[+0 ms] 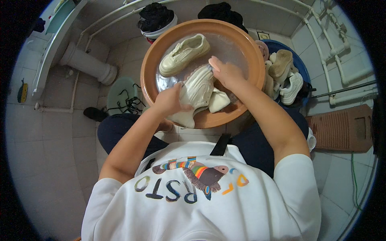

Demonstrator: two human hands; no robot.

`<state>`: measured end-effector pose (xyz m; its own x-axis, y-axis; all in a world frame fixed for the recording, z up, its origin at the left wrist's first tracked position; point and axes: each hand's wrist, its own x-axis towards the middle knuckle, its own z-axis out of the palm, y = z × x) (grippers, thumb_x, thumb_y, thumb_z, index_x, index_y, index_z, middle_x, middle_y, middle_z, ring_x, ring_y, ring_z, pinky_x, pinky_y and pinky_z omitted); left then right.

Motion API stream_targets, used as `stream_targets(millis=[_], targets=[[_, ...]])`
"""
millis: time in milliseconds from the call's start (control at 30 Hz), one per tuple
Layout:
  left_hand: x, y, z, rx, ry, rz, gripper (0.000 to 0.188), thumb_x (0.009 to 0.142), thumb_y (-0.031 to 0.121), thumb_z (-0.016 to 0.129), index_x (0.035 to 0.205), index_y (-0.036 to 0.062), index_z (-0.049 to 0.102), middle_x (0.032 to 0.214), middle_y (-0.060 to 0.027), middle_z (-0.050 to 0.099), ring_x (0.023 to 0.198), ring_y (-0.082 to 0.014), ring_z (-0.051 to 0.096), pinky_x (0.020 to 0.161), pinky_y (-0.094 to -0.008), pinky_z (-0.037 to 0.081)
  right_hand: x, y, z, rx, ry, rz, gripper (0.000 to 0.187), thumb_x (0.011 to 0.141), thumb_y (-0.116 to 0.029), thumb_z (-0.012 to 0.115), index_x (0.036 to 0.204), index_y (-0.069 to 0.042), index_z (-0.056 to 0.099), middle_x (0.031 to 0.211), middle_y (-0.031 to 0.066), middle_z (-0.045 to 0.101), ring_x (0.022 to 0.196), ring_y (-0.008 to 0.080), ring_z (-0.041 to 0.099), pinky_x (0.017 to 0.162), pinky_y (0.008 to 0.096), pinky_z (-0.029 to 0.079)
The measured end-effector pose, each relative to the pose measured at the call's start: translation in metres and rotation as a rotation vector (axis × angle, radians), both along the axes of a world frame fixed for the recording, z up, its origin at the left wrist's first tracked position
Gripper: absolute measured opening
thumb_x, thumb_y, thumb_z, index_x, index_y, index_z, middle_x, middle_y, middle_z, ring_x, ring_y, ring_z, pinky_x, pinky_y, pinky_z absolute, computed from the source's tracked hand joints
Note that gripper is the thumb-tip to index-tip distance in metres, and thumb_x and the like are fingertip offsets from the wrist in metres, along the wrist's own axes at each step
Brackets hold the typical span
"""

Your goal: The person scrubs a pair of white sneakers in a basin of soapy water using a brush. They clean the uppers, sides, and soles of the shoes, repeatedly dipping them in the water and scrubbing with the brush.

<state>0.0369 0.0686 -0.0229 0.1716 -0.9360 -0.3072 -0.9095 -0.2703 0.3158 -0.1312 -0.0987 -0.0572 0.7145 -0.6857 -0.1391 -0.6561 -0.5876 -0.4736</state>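
A cream-white lace-less shoe (197,89) is tilted over the near side of an orange-brown basin (149,66), its tongue hanging out to the right. My left hand (171,100) grips it from the left side, thumb across the upper. At its far end, my right hand (229,74) is closed with the fingertips against the shoe's edge. A small bluish-grey bit shows by those fingertips, too little to name. The matching cream shoe (185,55) lies farther back in the basin, apart from both hands, in shallow cloudy water (231,50).
A blue tub (304,68) of several shoes stands right of the basin. To the left, a pale green basin (116,89) holds black laces (130,100). A white bucket (171,25) with dark cloth is behind. A brown washboard (341,128) lies right; pipes (321,52) line the walls.
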Motion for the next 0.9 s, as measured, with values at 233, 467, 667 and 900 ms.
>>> stream_targets(millis=[233, 467, 667, 900], targets=[[0.011, 0.003, -0.007, 0.039, 0.072, 0.025, 0.083, 0.058, 0.039, 0.078, 0.123, 0.0031, 0.041, 0.102, -0.0204, 0.06, 0.097, -0.0353, 0.058, 0.082, -0.0388, 0.045, 0.022, 0.064, 0.011, -0.137, -0.057, 0.257, 0.039, 0.087, -0.027, 0.044, 0.125, -0.019, 0.038, 0.092, 0.0174, 0.062, 0.083, 0.035, 0.061, 0.066, 0.0467, 0.048], [0.014, -0.001, -0.011, 0.012, 0.26, 0.156, 0.077, 0.062, 0.029, 0.076, 0.126, 0.0042, 0.041, 0.107, -0.019, 0.059, 0.098, -0.0303, 0.059, 0.085, -0.0351, 0.045, -0.012, -0.014, -0.034, -0.032, 0.068, -0.117, 0.046, 0.089, -0.037, 0.039, 0.134, -0.028, 0.033, 0.113, 0.0206, 0.057, 0.101, 0.0359, 0.056, 0.088, 0.0456, 0.043], [0.032, 0.012, -0.033, -0.185, 0.823, 0.266, 0.076, 0.062, 0.015, 0.075, 0.127, -0.0001, 0.039, 0.111, -0.0139, 0.056, 0.099, -0.0219, 0.056, 0.086, -0.0305, 0.043, -0.005, -0.024, -0.021, 0.595, -0.517, -0.413, 0.06, 0.086, -0.043, 0.048, 0.135, -0.012, 0.031, 0.113, 0.013, 0.055, 0.089, 0.0229, 0.058, 0.076, 0.036, 0.046], [0.024, 0.007, -0.017, -0.385, 0.762, 0.19, 0.086, 0.061, 0.016, 0.077, 0.131, -0.0011, 0.032, 0.121, -0.0149, 0.048, 0.11, -0.0203, 0.049, 0.095, -0.0306, 0.038, 0.005, -0.002, 0.03, 0.71, -0.947, -0.401, 0.055, 0.089, -0.034, 0.05, 0.132, -0.005, 0.032, 0.114, 0.0119, 0.052, 0.092, 0.0183, 0.053, 0.079, 0.0323, 0.044]])
